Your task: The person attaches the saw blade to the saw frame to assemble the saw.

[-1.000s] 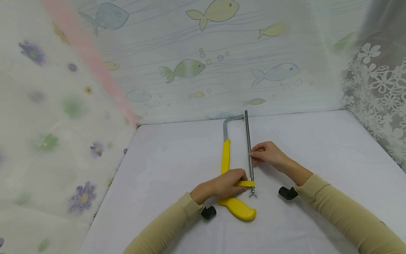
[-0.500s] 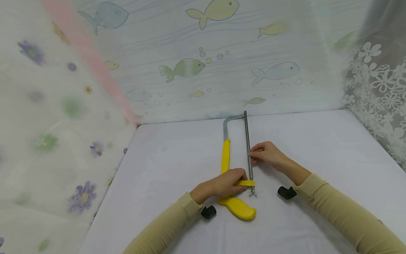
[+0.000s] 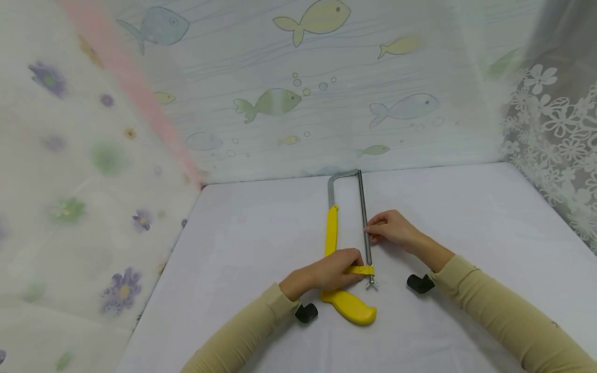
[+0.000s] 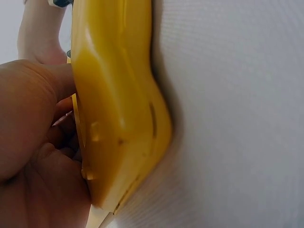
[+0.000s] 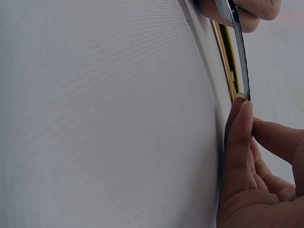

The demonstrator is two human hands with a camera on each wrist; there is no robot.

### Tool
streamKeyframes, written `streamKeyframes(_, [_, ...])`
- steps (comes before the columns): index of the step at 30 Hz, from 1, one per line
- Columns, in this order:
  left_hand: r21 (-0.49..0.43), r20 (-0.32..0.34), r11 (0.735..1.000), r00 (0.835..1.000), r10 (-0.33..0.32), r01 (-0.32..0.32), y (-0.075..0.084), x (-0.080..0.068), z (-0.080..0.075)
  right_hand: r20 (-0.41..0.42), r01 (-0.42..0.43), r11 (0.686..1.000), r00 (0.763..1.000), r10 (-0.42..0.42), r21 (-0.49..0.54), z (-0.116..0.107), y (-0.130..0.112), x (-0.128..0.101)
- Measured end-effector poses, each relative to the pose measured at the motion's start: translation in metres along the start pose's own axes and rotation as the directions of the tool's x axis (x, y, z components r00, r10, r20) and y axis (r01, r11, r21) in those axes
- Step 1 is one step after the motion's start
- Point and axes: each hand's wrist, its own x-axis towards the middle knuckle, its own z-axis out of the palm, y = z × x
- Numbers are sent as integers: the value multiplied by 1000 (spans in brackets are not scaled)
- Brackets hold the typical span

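Note:
A hacksaw lies flat on the white table [image 3: 466,217], its yellow handle [image 3: 350,306] towards me and its grey frame [image 3: 332,189] pointing at the back wall. My left hand [image 3: 333,269] grips the saw just above the handle, beside the yellow bracket and wing nut [image 3: 371,283]. My right hand [image 3: 389,228] pinches the thin metal blade [image 3: 361,202] at about its middle. In the left wrist view the yellow handle [image 4: 118,95] fills the middle, with my left hand [image 4: 28,118] curled against it. The right wrist view shows my right hand's fingertips [image 5: 242,114] on the blade [image 5: 240,52].
Printed fish curtains close off the back of the table, flowered ones hang left and right. Black wrist cameras [image 3: 306,312] [image 3: 420,283] sit under both beige sleeves. Bare white cloth spreads to either side of the saw.
The blade's far tip stuck out past the frame's far corner; it now ends at that corner. My right hand has drawn slightly nearer with the blade. The left hand has stayed put.

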Motion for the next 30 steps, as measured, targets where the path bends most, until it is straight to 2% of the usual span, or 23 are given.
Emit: streamKeyframes(30, [21, 2, 1000, 1000, 10, -10, -1, 1, 0, -5, -51, 999, 999, 50, -7, 2, -1, 6])
